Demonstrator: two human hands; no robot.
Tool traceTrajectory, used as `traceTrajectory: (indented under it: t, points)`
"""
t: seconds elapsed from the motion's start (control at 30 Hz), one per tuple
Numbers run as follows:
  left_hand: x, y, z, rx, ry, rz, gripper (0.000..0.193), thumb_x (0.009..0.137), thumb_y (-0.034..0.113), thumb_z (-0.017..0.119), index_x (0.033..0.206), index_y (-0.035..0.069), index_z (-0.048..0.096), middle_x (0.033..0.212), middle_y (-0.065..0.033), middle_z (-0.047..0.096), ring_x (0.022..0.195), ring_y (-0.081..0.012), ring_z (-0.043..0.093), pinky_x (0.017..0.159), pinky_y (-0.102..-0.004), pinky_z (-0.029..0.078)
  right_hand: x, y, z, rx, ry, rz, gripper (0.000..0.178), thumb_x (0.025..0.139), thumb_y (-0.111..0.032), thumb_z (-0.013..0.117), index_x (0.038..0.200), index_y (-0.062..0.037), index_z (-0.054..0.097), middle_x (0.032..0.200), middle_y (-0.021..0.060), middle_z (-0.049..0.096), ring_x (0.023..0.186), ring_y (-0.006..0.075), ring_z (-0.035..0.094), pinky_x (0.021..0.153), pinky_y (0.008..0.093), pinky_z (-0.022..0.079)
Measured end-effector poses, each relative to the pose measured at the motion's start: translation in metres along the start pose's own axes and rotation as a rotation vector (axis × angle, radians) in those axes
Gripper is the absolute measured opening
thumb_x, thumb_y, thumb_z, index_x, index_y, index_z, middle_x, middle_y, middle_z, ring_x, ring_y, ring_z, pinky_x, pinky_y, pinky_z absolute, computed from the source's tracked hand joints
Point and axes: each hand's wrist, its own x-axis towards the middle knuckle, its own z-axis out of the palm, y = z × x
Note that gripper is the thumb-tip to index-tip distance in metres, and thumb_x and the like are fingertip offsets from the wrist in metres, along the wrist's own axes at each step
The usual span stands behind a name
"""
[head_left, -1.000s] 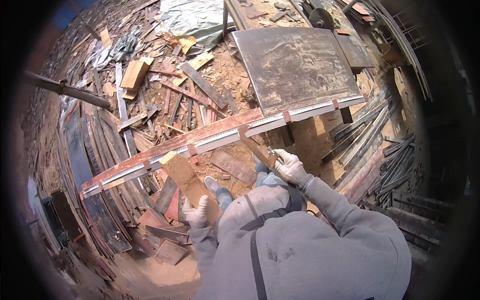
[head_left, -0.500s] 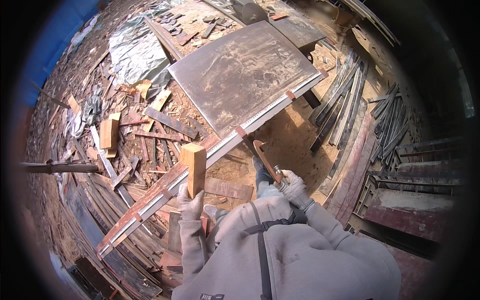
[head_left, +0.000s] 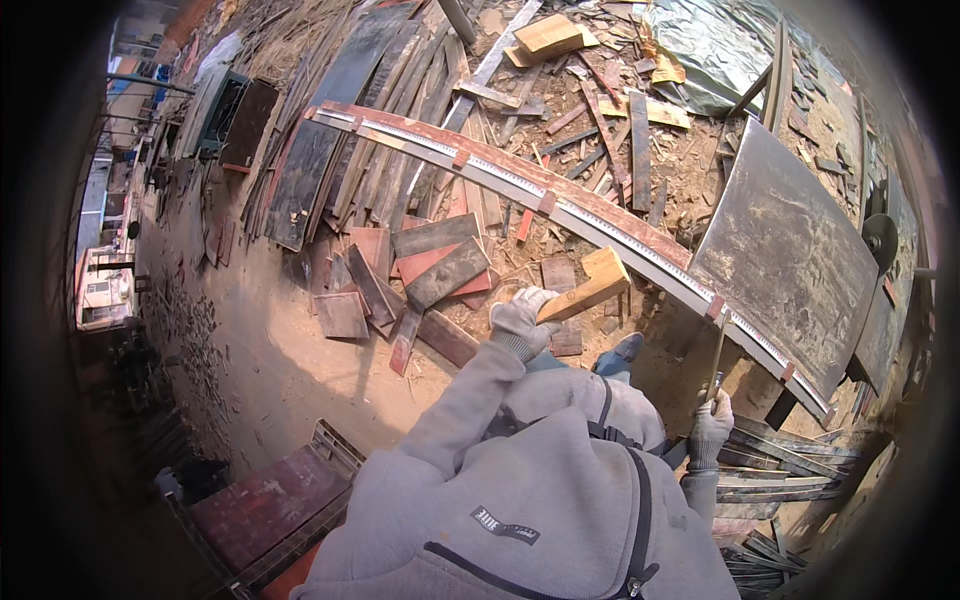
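My left hand (head_left: 522,320), in a light knitted glove, is closed around one end of a squared yellow wooden block (head_left: 585,290). The block points away to the right and hangs just short of a long rail with a white measuring scale (head_left: 615,232). My right hand (head_left: 712,425), gloved too, grips a slim brown bar-shaped tool (head_left: 720,345) with a metal piece by the fingers. The tool stands nearly upright, and its upper end overlaps the rail in view; whether it touches cannot be told. Beyond the rail lies a dusty dark metal tabletop (head_left: 780,260).
A round dark disc (head_left: 880,238) stands at the tabletop's far right. Offcut boards (head_left: 440,260) lie on the ground ahead of my left arm. Long planks (head_left: 370,150) are stacked at the far left. A dark red panel in a frame (head_left: 265,505) sits at lower left.
My view has swung to the left, so the tabletop now appears at the right. The block in my left hand has tipped from upright to slanting rightward. Both hands keep their holds.
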Motion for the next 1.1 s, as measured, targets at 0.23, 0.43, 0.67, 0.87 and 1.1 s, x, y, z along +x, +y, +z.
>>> traceTrajectory:
  t: [0.23, 0.43, 0.67, 0.87, 1.1]
  points:
    - [-0.105, -0.230, -0.106, 0.005, 0.082, -0.423, 0.050, 0.078, 0.029, 0.085, 0.121, 0.009, 0.069, 0.117, -0.0168, 0.067, 0.112, -0.0376, 0.064, 0.097, -0.0453, 0.052, -0.051, -0.092, 0.204, 0.087, -0.252, -0.033, 0.022, 0.104, -0.021, 0.067, 0.114, -0.0018, 0.067, 0.079, -0.0022, 0.063, 0.066, 0.0056, 0.057, 0.062, 0.0223, 0.047]
    - [-0.141, -0.389, -0.250, -0.115, 0.191, -0.501, 0.055, 0.075, 0.017, 0.084, 0.128, 0.016, 0.067, 0.118, -0.0112, 0.070, 0.110, -0.0352, 0.066, 0.098, -0.0449, 0.053, -0.102, -0.198, 0.384, 0.140, -0.447, 0.104, 0.022, 0.101, -0.020, 0.069, 0.112, -0.0018, 0.068, 0.082, 0.0004, 0.067, 0.070, 0.0082, 0.062, 0.065, 0.0254, 0.051]
    - [0.057, -0.506, -0.402, 0.260, 0.254, -0.179, 0.055, 0.069, 0.013, 0.088, 0.121, 0.017, 0.071, 0.111, -0.0093, 0.072, 0.108, -0.0343, 0.066, 0.097, -0.0450, 0.053, -0.083, -0.298, 0.518, 0.120, -0.496, 0.198, 0.018, 0.103, -0.016, 0.065, 0.116, -0.0038, 0.066, 0.082, 0.0006, 0.069, 0.071, 0.0074, 0.061, 0.064, 0.0244, 0.048]
    - [0.279, -0.566, -0.526, 0.464, 0.202, -0.003, 0.047, 0.075, 0.007, 0.080, 0.118, 0.024, 0.071, 0.114, -0.0042, 0.072, 0.112, -0.0308, 0.065, 0.099, -0.0440, 0.051, -0.039, -0.350, 0.666, 0.218, -0.455, 0.322, 0.031, 0.106, -0.023, 0.065, 0.131, -0.0060, 0.065, 0.085, -0.0013, 0.067, 0.064, 0.0054, 0.055, 0.056, 0.0233, 0.045]
    - [0.493, -0.576, -0.596, 0.590, 0.022, 0.288, 0.048, 0.075, 0.008, 0.080, 0.118, 0.025, 0.070, 0.112, -0.0026, 0.073, 0.110, -0.0298, 0.067, 0.098, -0.0448, 0.052, -0.016, -0.433, 0.787, 0.363, -0.481, 0.447, 0.030, 0.106, -0.033, 0.063, 0.127, -0.0113, 0.065, 0.078, -0.0037, 0.061, 0.058, 0.0052, 0.051, 0.051, 0.0219, 0.042]
